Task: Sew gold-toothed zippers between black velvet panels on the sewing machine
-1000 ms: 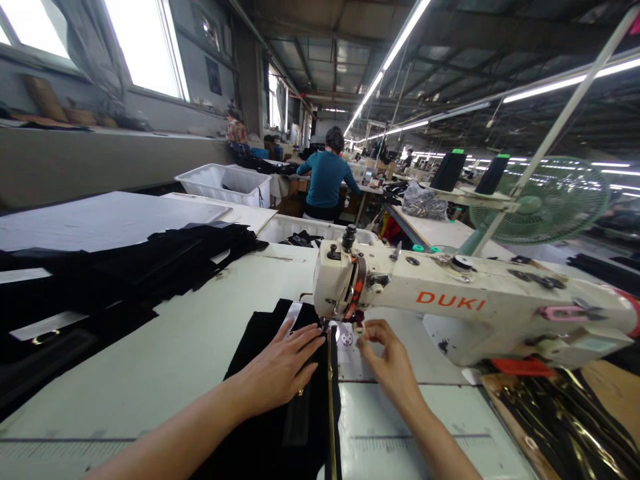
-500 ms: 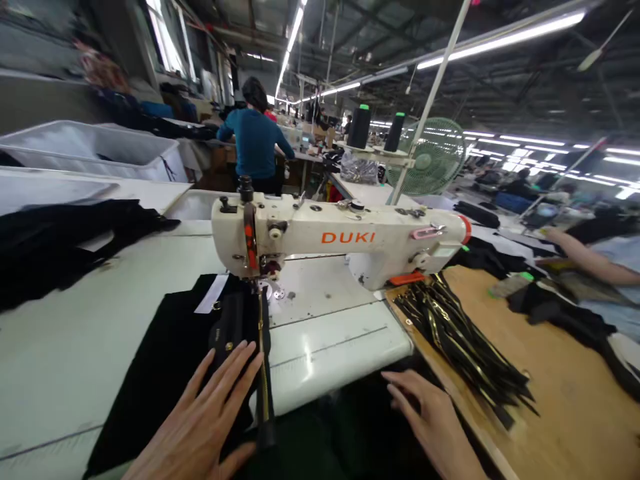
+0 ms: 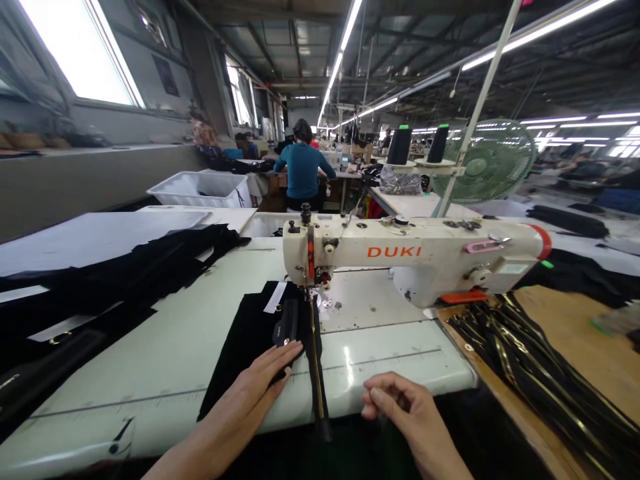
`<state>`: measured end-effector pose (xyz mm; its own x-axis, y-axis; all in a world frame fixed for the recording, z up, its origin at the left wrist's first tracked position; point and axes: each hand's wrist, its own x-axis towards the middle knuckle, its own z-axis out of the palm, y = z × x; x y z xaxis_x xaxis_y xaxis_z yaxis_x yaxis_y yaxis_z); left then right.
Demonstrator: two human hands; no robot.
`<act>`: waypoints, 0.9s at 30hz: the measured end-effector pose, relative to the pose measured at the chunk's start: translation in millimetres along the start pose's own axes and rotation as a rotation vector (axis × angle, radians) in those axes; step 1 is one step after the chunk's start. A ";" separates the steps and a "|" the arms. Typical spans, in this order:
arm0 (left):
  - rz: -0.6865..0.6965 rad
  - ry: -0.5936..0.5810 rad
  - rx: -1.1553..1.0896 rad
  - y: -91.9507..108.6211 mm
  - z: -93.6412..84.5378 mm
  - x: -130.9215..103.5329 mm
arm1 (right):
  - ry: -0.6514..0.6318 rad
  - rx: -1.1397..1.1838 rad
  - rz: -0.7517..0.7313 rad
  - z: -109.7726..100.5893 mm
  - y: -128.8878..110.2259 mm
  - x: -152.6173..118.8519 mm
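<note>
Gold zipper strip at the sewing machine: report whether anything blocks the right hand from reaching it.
Nothing visible stands between the right hand and the gold zipper strip; the front of the pale tabletop shows in the gap. The left hand rests on the black fabric, on the strip's other side.

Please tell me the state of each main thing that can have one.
Black cloth panel: spread flat
Left hand: resting on this panel
Right hand: partly curled, off the panel
Long black zipper with gold teeth: laid out straight
White sewing machine: running or not, unclear
Two black thread cones: upright
Long white ceiling lights: lit
</note>
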<state>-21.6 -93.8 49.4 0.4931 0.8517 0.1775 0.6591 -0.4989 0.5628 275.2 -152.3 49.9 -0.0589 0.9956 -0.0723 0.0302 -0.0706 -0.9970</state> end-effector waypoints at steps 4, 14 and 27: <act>-0.049 0.026 -0.184 9.4 -17.9 10.3 | -0.062 -0.372 -0.256 6.6 2.8 4.3; -0.171 0.034 -0.356 25.4 -59.3 31.8 | -0.154 -0.582 -0.570 47.5 -3.5 48.8; -0.120 -0.004 -0.256 25.2 -53.7 29.4 | -0.283 -0.770 -0.693 33.3 -50.4 65.6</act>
<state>-21.0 -72.7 112.2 0.4231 0.9011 0.0946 0.5480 -0.3377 0.7653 236.5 -85.5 94.5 -0.5308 0.7468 0.4007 0.5164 0.6598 -0.5459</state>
